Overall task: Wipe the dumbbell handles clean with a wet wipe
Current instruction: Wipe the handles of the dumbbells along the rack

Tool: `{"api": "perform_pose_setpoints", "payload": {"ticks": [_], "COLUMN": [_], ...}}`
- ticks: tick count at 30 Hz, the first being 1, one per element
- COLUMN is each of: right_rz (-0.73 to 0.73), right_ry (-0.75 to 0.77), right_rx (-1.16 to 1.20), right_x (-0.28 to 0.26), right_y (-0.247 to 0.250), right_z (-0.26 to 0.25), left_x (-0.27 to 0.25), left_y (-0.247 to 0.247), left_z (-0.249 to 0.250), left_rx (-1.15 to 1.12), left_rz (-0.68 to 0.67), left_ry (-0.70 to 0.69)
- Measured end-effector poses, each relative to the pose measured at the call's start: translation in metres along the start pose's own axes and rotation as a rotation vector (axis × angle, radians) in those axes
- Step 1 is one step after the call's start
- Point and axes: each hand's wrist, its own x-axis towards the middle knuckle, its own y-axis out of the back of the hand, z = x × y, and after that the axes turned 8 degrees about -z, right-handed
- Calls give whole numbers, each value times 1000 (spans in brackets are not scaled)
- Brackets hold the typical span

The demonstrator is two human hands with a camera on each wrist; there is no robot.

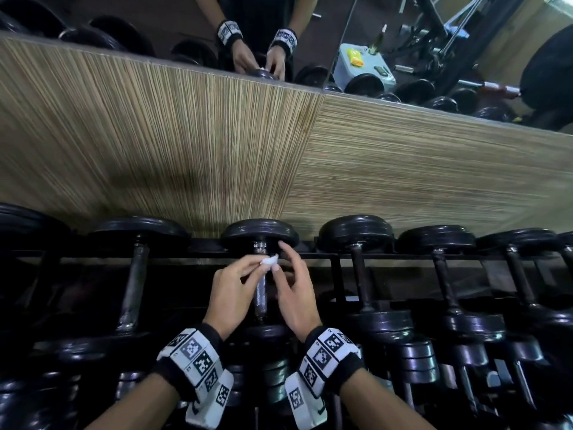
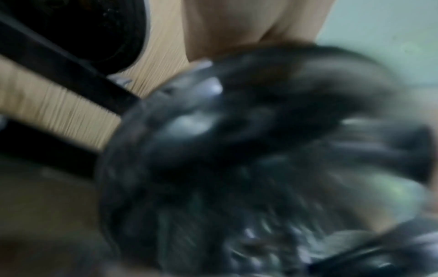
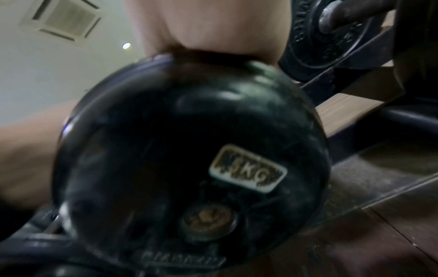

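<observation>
A small crumpled white wet wipe (image 1: pixel 269 261) is pinched at the fingertips of the left hand (image 1: pixel 231 293), and the right hand (image 1: pixel 296 294) meets it from the other side, thumb and a finger touching the wad while its remaining fingers spread loosely. Directly beneath and between both hands runs the bare steel handle (image 1: pixel 260 293) of a black round-plated dumbbell (image 1: pixel 259 235), lying on a black metal rack (image 1: pixel 336 268). More black dumbbells sit to either side of the hands. Beyond the fingertips rises a striped wood-grain wall panel (image 1: pixel 217 144), with a mirror (image 1: pixel 403 41) above it.
</observation>
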Motion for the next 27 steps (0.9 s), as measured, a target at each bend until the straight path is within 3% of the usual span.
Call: {"api": "perform_pose_setpoints", "payload": {"ticks": [3, 6, 10, 12, 14, 21, 27], "right_rz": [-96, -79, -30, -55, -115, -310, -251], "right_ry": [10, 4, -123, -186, -234, -136, -75], "right_rx": [-10, 2, 136, 117, 48, -208, -198], "right_x": [3, 7, 23, 32, 42, 70, 40], "right_y": [4, 7, 21, 27, 27, 13, 20], "right_z": [-2, -1, 0, 4, 9, 4, 18], "left_x": [-7, -19, -42, -58, -72, -75, -76], "left_y": [4, 19, 70, 99, 117, 112, 108], "left_z": [-2, -5, -11, -16, -18, -18, -15], "left_rx": [-51, 48, 632, 946, 1089, 1073, 1066], "left_rz": [60, 37, 146, 242, 348, 399, 462], "left_ry": [57, 71, -67, -46, 11, 107, 62]}}
